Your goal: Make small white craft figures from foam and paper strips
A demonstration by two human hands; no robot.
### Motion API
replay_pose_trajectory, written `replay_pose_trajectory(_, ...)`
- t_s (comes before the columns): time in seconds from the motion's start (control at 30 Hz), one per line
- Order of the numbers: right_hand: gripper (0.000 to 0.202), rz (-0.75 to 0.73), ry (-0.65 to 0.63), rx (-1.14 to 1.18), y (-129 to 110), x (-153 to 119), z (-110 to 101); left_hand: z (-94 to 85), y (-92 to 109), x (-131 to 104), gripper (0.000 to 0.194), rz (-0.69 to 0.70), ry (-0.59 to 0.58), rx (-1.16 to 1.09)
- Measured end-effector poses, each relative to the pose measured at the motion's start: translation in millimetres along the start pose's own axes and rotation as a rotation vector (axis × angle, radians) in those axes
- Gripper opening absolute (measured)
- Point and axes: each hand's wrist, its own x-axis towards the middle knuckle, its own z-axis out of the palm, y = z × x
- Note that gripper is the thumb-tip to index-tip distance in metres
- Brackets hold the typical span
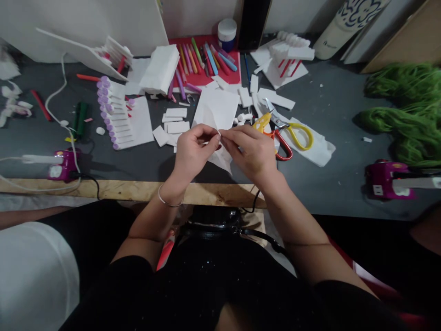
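My left hand (195,149) and my right hand (253,149) meet above the front of the table, fingertips pinched together. Between them is a tiny white piece (218,133), mostly covered by the fingers; its material cannot be made out. Behind and under the hands lies white paper (217,105), with a thin crumpled part showing below the fingers. Scissors with yellow handles (301,136) lie just right of my right hand, next to red-handled scissors (285,149) and a yellow tool with white dots (262,122). Flat white foam pieces (177,127) lie beyond my left hand.
Several markers (200,59) lie on a red sheet at the back. A white model with purple-tipped rolls (120,115) stands left; another white model (287,59) stands back right. Purple glue guns (65,165) lie near both sides. Green yarn (406,115) fills the right. People sit either side.
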Motion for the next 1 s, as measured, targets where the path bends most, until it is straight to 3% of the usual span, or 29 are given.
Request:
replay_pose_trajectory(0.17, 0.016, 0.075, -0.101, 0.098, -1.9, 8.4, -7.6, -4.1, 7.1, -1.8, 0.011, 0.06, -0.011, -0.016)
replay_pose_trajectory(0.37, 0.011, 0.001, -0.144, -0.004, -5.7, 14.7, -8.5, -4.5, 12.2, -7.4, 0.008, 0.052, -0.054, 0.1)
replay_pose_trajectory(0.5, 0.01, 0.022, -0.215, 0.054, -6.4, 17.8, -8.5, -5.6, 14.0, -8.9, 0.006, 0.019, -0.039, 0.074)
replay_pose_trajectory(0.8, 0.012, 0.203, -0.191, 0.295, -7.3, 15.6, -6.0, -10.8, 15.5, -15.4, 0.013, -0.072, -0.016, 0.006)
replay_pose_trajectory(1.0, 0.008, 0.111, -0.182, 0.118, -10.0, 14.7, -7.3, -8.9, 18.9, -17.8, 0.006, 0.01, 0.027, 0.206)
